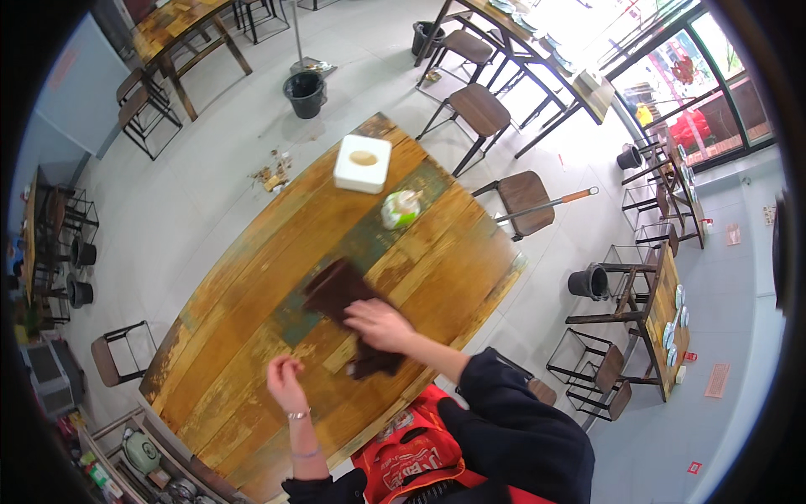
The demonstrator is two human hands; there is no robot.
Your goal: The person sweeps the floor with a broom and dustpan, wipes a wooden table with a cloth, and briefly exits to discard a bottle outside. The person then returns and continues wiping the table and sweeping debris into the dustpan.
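A dark brown cloth [340, 288] lies partly folded on the wooden table [252, 264]. On top of it my right hand [380, 324] rests palm down, fingers spread; it presses on the cloth and does not visibly grip it. Left of the cloth, my left hand [286, 378] is raised over the near part of the table with fingers loosely curled and nothing seen in them. Beyond the cloth sit a white tissue box [362, 164] and, beside it, a white and green plastic-wrapped item [401, 210].
A stool [526, 201] by the table's right corner has an orange-handled tool [554, 203] across it. Floor debris [274, 173] and a black bin [305, 94] are beyond the far edge. Shelving with a green kettle [141, 450] adjoins the table at lower left.
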